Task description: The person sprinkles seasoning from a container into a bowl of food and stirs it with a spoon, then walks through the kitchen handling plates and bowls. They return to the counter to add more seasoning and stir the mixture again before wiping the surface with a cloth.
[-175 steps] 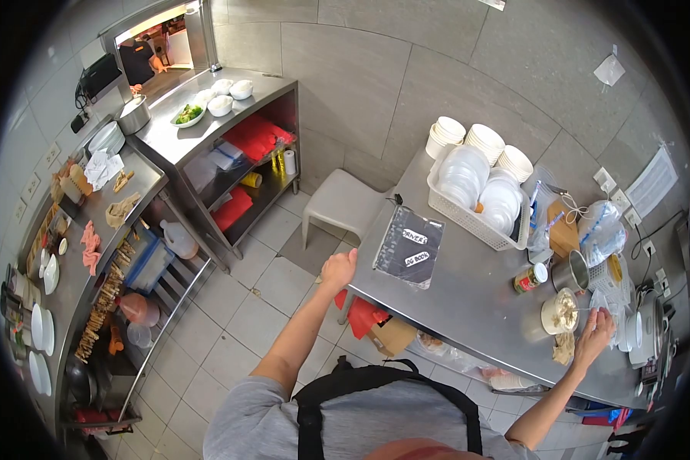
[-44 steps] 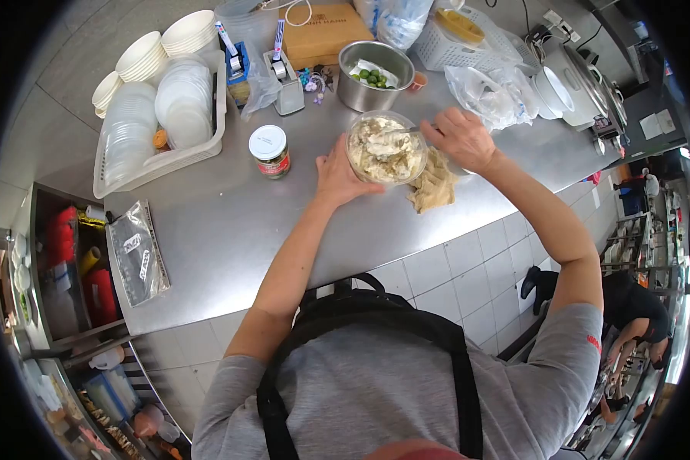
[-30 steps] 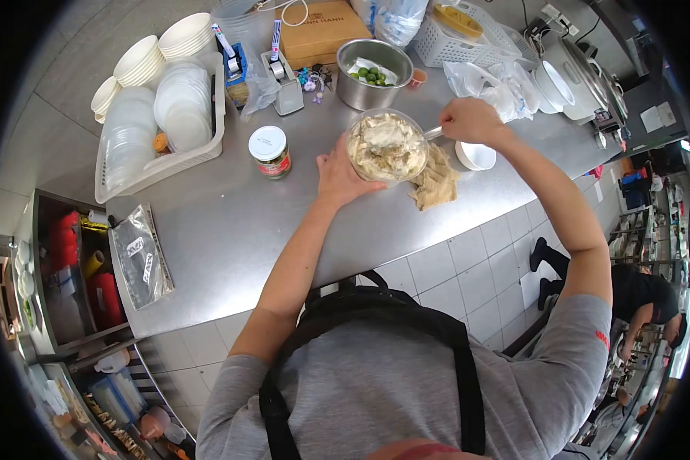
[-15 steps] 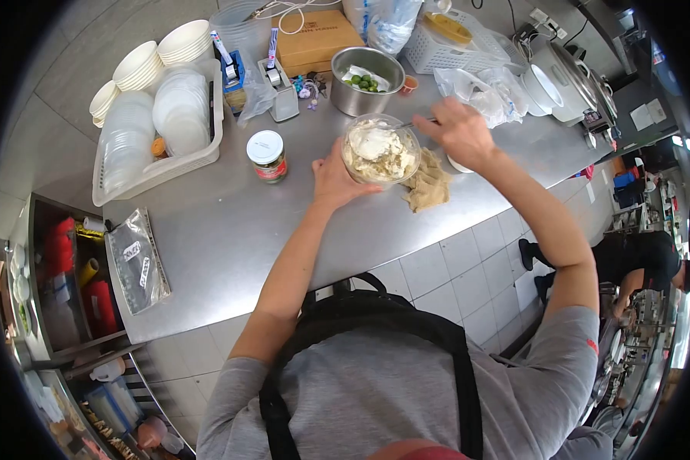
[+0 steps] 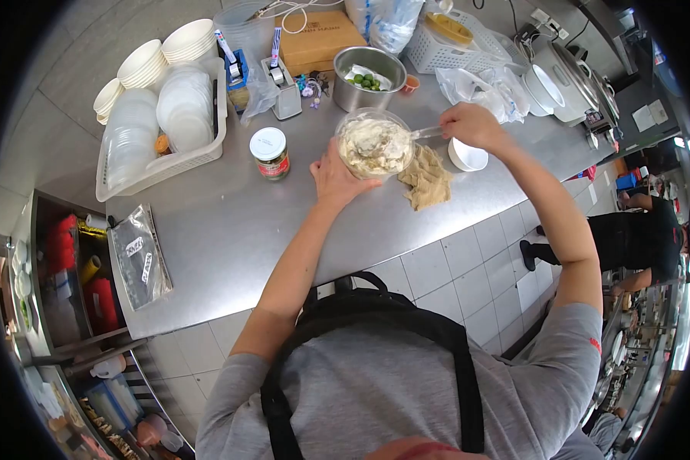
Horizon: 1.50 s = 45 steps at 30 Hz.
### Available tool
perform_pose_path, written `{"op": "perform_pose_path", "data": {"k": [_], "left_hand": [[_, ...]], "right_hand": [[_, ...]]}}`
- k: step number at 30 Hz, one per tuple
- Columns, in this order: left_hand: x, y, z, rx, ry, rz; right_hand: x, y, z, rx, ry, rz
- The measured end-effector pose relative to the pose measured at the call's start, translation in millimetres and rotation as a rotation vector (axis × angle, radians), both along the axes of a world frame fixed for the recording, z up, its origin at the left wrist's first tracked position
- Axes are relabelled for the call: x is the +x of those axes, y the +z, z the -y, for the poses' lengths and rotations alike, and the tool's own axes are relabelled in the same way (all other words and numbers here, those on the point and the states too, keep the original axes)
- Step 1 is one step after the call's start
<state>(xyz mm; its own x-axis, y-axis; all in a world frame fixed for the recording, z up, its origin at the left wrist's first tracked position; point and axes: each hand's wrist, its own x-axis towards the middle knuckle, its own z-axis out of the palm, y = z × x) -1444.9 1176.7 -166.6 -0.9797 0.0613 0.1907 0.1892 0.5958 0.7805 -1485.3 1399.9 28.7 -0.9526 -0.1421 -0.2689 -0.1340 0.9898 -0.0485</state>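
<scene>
My left hand [image 5: 340, 175] is wrapped round the near left side of a clear plastic tub [image 5: 374, 144], which is tilted toward me. Inside the tub is a creamy white mixture [image 5: 373, 146] with browner lumps in it. My right hand [image 5: 471, 125] is closed on the handle of a spoon [image 5: 428, 132], whose far end reaches into the mixture. A crumpled tan cloth [image 5: 425, 179] lies beside the tub on the steel table. Just below my right hand stands a small white bowl [image 5: 468, 156]. A lidded glass jar [image 5: 270, 153] is left of my left hand.
A steel pot [image 5: 368, 79] with green limes stands behind the tub. At the left, a white basket [image 5: 161, 165] holds plastic lids and bowls. Tape dispensers [image 5: 284, 96] and a cardboard box [image 5: 318, 42] are at the back. Another person [image 5: 644, 238] stands at the far right.
The spoon and my right hand have shifted to the right, and the mixture's surface looks more stirred. The tub has moved slightly left. More of the white bowl shows now.
</scene>
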Motion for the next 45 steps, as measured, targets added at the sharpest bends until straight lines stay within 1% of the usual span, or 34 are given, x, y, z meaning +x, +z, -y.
{"op": "perform_pose_path", "data": {"k": [2, 5, 8, 11, 14, 17, 20, 23, 26, 29, 32, 35, 38, 41, 42, 44, 45], "left_hand": [[5, -2, 2, -0.009, 0.05, -0.033], [5, -5, 18, 0.022, 0.067, -0.082], [-11, -11, 28, 0.029, -0.056, -0.173], [-14, -2, 32, 0.058, -0.192, -0.045], [-13, 0, 28, 0.058, -0.157, -0.022], [-10, 0, 25, 0.036, -0.122, -0.041], [0, -1, 18, 0.043, -0.064, -0.06], [14, -3, 11, 0.006, 0.049, -0.076], [19, -13, 20, -0.042, 0.033, -0.104], [7, -14, 42, 0.031, -0.034, -0.114], [-16, -10, 54, 0.098, -0.209, -0.135], [-25, 2, 49, 0.121, -0.361, -0.022], [-21, 5, 47, 0.152, -0.329, -0.008], [-11, 2, 40, 0.147, -0.232, -0.013], [-7, 1, 36, 0.13, -0.177, -0.052], [3, -1, 24, 0.096, -0.065, -0.132], [9, 0, 17, 0.085, -0.011, -0.117]], "right_hand": [[15, 27, 10, 0.031, 0.022, -0.087], [38, 45, 34, 0.195, 0.148, -0.289], [31, 12, 21, 0.253, 0.717, -0.782], [19, -23, 14, 0.315, 0.83, -0.787], [16, -39, 21, 0.32, 0.627, -0.445], [16, -28, 51, 0.369, 0.248, -0.125], [5, -30, 54, 0.173, 0.038, 0.054], [-7, -22, 37, 0.067, 0.036, 0.016], [-4, 0, 25, 0.102, 0.158, -0.097], [17, 36, 40, 0.126, 0.188, -0.237], [34, 44, 51, 0.237, 0.301, -0.425], [38, 44, 46, 0.352, 0.842, -0.876], [39, 24, 37, 0.368, 0.989, -0.902], [35, -14, 31, 0.31, 0.928, -0.692], [36, -20, 38, 0.326, 0.785, -0.556], [28, -25, 60, 0.32, 0.42, -0.272], [22, -26, 65, 0.312, 0.238, -0.13]]}}
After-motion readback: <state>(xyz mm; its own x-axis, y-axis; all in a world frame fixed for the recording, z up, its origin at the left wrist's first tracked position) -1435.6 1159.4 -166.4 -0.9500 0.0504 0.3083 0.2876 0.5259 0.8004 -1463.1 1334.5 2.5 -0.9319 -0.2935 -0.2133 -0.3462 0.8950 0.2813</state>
